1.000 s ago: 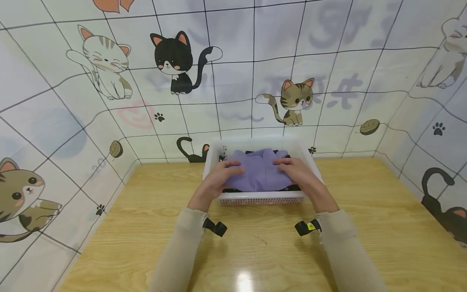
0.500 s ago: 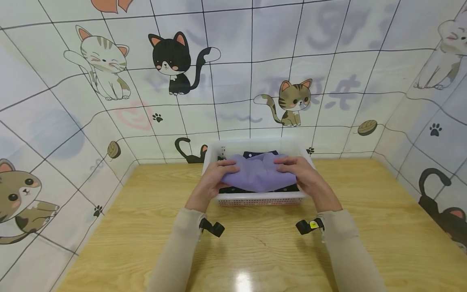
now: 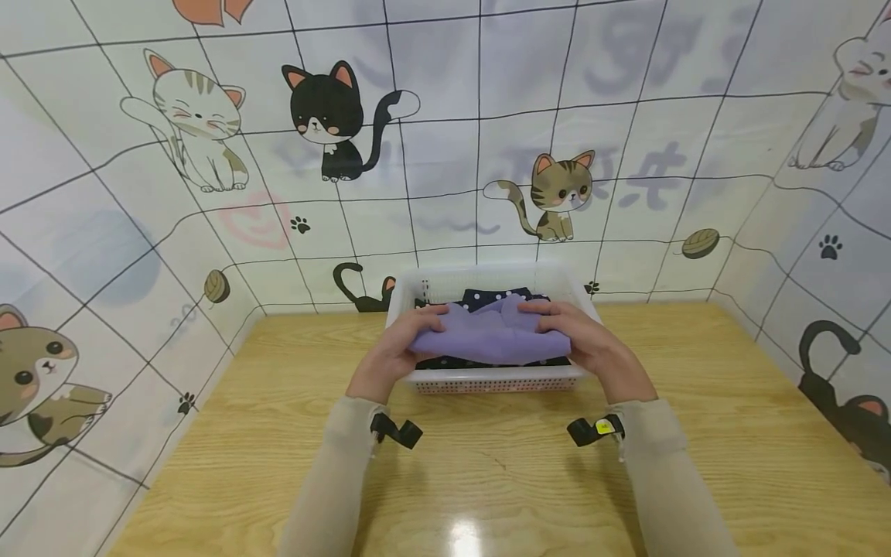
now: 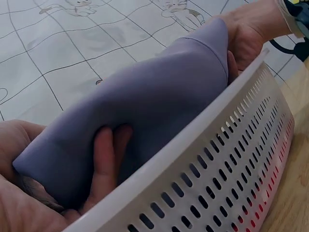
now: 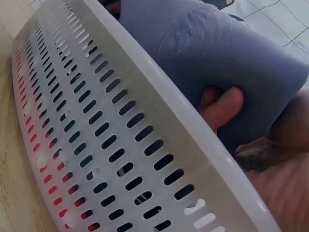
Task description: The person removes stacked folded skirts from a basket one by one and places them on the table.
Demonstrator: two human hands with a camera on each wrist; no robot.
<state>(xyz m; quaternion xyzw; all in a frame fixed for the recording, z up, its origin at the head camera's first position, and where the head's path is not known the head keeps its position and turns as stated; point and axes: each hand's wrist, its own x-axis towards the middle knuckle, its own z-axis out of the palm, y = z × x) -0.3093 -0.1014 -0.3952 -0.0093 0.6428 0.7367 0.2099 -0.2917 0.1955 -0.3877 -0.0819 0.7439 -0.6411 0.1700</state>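
Note:
A soft lavender cloth (image 3: 491,336) is lifted just over the white perforated basket (image 3: 493,374); its exact kind cannot be told. My left hand (image 3: 395,342) grips its left end, thumb on the near side, fingers over the top. At the opposite end my right hand (image 3: 590,340) holds it the same way. Close up in the left wrist view, the lavender cloth (image 4: 154,96) hangs in a fold with a stitched seam near its far end. Beneath and behind it in the basket lies dark fabric with white dots (image 3: 480,298), partly hidden.
The basket stands on a wood-grain table (image 3: 501,464) against a back wall covering (image 3: 445,178) printed with cats and grid lines. Similar side walls flank the table left and right. Something red shows through the basket's lower holes in both wrist views.
The lavender cloth has gone from lying spread in the basket to being raised and folded over between both hands. The hands have moved slightly apart, and more dotted fabric shows behind it.

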